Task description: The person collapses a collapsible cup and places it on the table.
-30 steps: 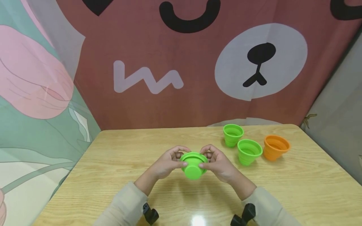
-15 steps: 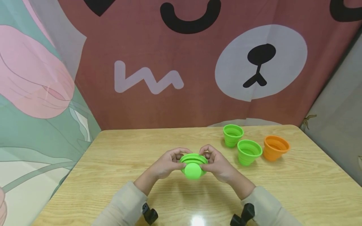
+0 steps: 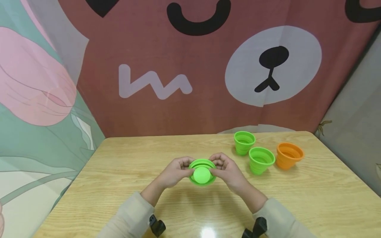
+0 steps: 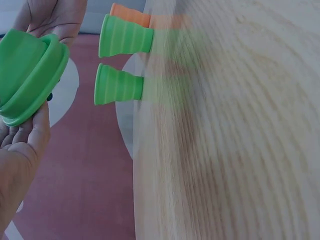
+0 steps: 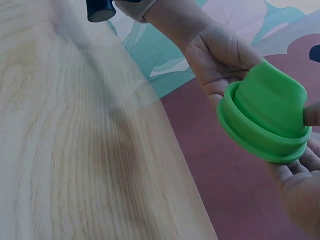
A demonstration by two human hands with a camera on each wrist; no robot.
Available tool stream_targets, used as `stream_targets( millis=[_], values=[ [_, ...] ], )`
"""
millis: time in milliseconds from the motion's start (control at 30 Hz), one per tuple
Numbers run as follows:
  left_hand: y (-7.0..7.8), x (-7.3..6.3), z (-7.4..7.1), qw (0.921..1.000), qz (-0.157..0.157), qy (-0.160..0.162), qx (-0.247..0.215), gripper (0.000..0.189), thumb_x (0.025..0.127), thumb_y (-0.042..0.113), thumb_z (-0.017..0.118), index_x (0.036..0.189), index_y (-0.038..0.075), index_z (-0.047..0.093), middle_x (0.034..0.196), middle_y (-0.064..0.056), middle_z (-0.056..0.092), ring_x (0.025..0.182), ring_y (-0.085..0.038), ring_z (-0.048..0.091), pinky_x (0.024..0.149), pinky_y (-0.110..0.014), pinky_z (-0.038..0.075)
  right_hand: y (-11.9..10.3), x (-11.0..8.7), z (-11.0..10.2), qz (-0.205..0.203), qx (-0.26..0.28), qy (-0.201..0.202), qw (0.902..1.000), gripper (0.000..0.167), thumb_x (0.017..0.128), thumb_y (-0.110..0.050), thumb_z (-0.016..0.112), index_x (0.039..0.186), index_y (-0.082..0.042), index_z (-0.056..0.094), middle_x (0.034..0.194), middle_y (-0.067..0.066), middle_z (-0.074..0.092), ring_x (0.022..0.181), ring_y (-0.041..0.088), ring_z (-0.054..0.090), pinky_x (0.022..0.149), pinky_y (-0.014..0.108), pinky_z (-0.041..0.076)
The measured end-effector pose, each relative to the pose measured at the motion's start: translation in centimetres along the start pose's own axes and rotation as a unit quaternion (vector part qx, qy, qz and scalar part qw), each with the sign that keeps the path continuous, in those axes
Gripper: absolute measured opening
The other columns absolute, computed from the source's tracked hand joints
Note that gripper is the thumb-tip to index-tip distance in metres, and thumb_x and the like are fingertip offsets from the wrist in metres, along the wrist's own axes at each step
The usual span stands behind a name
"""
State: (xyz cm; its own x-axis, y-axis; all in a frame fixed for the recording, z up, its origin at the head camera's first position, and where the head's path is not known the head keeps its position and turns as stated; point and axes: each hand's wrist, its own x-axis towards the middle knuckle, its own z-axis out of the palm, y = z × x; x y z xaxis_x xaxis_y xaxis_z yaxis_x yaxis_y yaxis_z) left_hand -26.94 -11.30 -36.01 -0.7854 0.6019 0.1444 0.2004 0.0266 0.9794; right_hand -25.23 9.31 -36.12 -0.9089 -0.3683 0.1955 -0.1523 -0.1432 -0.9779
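Two hands grip one soft-looking green cup [image 3: 201, 175] above the table [image 3: 134, 155], its flat base turned toward the person and its rim facing away. The left hand [image 3: 175, 173] pinches one side, the right hand [image 3: 227, 172] the other, each with the thumb on the near face beside the base and the fingers curled toward the rim; some fingertips are hidden behind the cup. The wrist views show a fold stepped around the rim while the middle still juts out, so the cup looks partly collapsed. The step in hand appears to be working those folds, though which way the pressure runs cannot be told. Done well, it likely calls for matched thumb pressure on opposite sides, the fingers bracing the rim, and the base held level with it; a harder push on one side could skew a ring or buckle the wall. Short shifts of grip around the circle should even out the fold. Well apart, toward the right of the table, the far green cup [image 3: 244, 142], near green cup [image 3: 261, 161] and orange cup [image 3: 289, 156] stand upright and unfolded.
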Motion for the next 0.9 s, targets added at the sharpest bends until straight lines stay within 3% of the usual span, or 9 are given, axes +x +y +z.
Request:
stream_targets(
  millis=[167,467,900],
  values=[
    [-0.01,-0.13,-0.07,0.9999,0.015,-0.002,-0.001,0.025,0.086,0.001,0.046,0.109,-0.011,0.044,0.092,-0.012,0.057,0.079,-0.014,0.057,0.072,-0.033,0.048,0.07,-0.25,0.06,0.029,0.034,-0.016,0.9989,0.025,0.08,0.002,0.051,0.102,0.002,0.042,0.087,0.003,0.053,0.078,0.011,0.053,0.073,0.026,0.046],
    [-0.13,-0.12,0.08,0.9993,0.012,0.008,-0.035,0.022,0.087,0.0,0.043,0.106,-0.009,0.037,0.087,-0.009,0.059,0.076,-0.013,0.058,0.074,-0.034,0.048,0.31,-0.73,-0.39,0.018,0.141,-0.089,0.9859,0.03,0.082,0.004,0.046,0.109,-0.006,0.04,0.096,0.005,0.05,0.088,0.014,0.05,0.084,0.032,0.041],
    [-0.32,-0.02,0.36,0.9979,0.025,-0.011,-0.059,0.019,0.086,-0.002,0.042,0.104,-0.007,0.037,0.086,-0.003,0.056,0.076,-0.01,0.055,0.073,-0.029,0.047,0.6,-0.67,-0.41,0.005,0.172,-0.092,0.9807,0.026,0.079,0.009,0.048,0.102,-0.003,0.043,0.09,0.003,0.054,0.082,0.012,0.053,0.078,0.024,0.044]
  ],
)
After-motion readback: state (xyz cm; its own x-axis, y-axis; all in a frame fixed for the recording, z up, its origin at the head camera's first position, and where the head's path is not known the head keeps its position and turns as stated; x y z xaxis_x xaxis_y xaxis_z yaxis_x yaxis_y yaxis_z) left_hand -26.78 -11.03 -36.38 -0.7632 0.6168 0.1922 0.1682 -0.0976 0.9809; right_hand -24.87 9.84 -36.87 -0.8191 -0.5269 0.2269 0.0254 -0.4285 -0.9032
